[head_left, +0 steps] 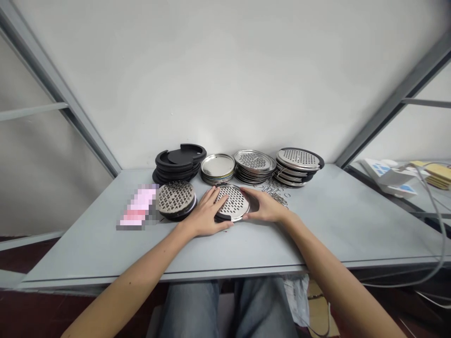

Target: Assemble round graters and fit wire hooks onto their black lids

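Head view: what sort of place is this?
Likely a small assembly workbench: stacked black holders, piled metal grater discs and loose metal rings sit on a plain grey table.

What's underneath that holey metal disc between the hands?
A bit of black rim shows at the perforated disc's near-left edge, by the left hand. Whatever lies under its middle is covered by the disc itself.

Beyond the grip we saw a pale wall (225,70); left of it, a blurred pink item (138,205); well right, a white-and-blue box (378,172), yellow pieces (439,180) and a cable (444,241); below, a plastic bag (297,299).
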`<action>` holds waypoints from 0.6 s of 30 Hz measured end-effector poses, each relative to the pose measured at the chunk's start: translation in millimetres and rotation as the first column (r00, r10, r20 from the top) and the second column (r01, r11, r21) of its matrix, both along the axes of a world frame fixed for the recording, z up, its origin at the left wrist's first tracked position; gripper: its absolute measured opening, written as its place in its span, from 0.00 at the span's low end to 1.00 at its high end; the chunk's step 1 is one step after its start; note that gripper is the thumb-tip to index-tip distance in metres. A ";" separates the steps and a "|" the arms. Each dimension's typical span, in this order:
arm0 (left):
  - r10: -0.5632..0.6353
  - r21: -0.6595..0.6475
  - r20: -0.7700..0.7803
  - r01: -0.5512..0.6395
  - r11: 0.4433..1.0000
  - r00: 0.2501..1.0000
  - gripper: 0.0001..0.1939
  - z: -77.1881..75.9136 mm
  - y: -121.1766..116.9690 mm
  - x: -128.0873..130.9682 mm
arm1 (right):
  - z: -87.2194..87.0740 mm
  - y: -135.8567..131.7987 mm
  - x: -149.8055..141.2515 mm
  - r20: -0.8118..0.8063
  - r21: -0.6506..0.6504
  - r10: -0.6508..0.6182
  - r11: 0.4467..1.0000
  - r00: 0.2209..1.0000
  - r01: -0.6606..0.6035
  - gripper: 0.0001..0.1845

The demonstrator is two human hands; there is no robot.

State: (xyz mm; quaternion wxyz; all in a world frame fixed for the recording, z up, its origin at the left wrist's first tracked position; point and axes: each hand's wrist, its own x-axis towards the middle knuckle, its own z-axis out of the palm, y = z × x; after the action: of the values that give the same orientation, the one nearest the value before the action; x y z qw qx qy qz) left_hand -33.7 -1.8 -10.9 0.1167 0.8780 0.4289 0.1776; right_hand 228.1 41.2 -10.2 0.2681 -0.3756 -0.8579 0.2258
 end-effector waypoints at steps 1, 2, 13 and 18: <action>0.002 0.000 0.000 -0.002 1.000 1.000 0.46 -0.1 -0.3 0.4 | -1.0 0.3 0.1 -0.010 0.002 0.001 1.000 1.000 -0.001 0.53; 0.002 0.000 0.002 -0.002 1.000 1.000 0.46 -0.1 -0.6 0.8 | -2.0 0.6 0.0 -0.017 0.003 0.004 1.000 1.000 -0.004 0.52; 0.025 -0.030 0.013 -0.024 0.999 1.000 0.43 4.7 -0.1 -0.8 | 8.6 3.0 5.4 -0.088 0.077 -0.038 0.996 0.995 0.045 0.27; 0.015 -0.015 0.019 -0.015 1.000 1.000 0.42 5.9 0.5 -1.3 | 4.1 17.0 30.4 -0.111 0.142 -0.452 0.874 0.885 0.464 0.15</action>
State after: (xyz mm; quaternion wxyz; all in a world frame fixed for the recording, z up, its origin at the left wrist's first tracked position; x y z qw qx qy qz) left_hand -35.0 -1.4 -4.9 0.1258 0.8722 0.4357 0.1835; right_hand 258.5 58.2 -6.1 0.3756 -0.5361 -0.7496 0.0979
